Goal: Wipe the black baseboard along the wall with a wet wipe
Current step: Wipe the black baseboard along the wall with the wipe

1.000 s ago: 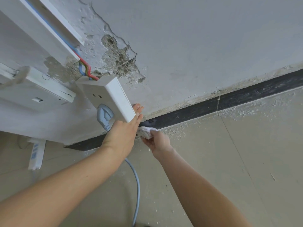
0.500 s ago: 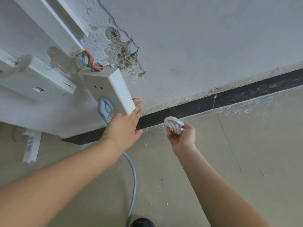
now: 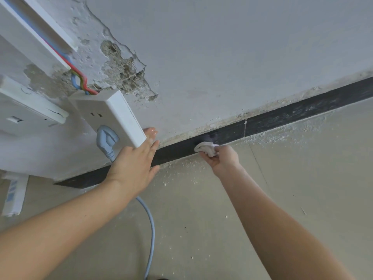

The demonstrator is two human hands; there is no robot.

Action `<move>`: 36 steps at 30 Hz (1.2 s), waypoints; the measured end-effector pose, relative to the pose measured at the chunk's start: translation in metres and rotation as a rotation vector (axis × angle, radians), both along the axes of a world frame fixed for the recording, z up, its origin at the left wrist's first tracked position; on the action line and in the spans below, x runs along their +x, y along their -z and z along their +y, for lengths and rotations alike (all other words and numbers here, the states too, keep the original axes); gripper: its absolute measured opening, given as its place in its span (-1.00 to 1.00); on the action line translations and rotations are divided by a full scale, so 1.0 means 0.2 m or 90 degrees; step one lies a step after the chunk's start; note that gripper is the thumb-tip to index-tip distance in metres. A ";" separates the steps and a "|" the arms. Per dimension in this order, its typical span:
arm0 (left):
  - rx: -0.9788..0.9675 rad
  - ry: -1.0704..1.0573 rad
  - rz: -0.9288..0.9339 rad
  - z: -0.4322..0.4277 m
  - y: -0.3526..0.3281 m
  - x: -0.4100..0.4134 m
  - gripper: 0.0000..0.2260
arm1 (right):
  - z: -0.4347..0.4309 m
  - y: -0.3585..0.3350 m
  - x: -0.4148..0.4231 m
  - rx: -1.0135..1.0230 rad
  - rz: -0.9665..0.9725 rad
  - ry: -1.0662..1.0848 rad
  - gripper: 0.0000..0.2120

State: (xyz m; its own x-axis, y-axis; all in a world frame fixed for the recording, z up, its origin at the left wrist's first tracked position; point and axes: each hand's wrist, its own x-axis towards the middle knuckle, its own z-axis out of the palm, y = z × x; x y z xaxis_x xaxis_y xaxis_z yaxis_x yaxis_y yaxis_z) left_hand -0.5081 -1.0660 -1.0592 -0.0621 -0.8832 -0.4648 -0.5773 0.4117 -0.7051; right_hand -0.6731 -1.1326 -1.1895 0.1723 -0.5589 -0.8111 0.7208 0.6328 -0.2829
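The black baseboard [image 3: 282, 118] runs along the foot of the grey wall, from lower left up to the right edge. It looks dusty and streaked toward the right. My right hand [image 3: 222, 160] grips a bunched white wet wipe [image 3: 206, 148] and presses it against the baseboard near the middle. My left hand [image 3: 135, 162] lies flat with straight fingers against the wall, just below a white socket box; it covers part of the baseboard.
A white socket box [image 3: 113, 116] hangs off the wall on coloured wires, with a grey-blue plug and cable [image 3: 150, 229] trailing across the floor. Crumbled plaster [image 3: 125, 67] is above. White debris lies on the floor along the baseboard. A second white fitting [image 3: 30, 110] sits at left.
My right hand pulled the wipe off the baseboard, shifted right, and now presses it on the baseboard further right than before. My left hand stays on the wall.
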 end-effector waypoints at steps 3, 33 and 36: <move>-0.007 0.028 -0.025 0.00 0.03 0.03 -0.40 | 0.03 0.00 -0.14 0.000 -0.017 0.185 -0.71; -0.242 0.352 0.003 -0.24 0.14 -0.26 -0.35 | 0.16 0.01 -0.18 -0.020 0.086 -0.083 -0.78; -0.316 0.379 -0.005 -0.33 0.17 -0.21 -0.28 | 0.17 0.03 -0.08 -0.061 0.057 -0.160 -0.78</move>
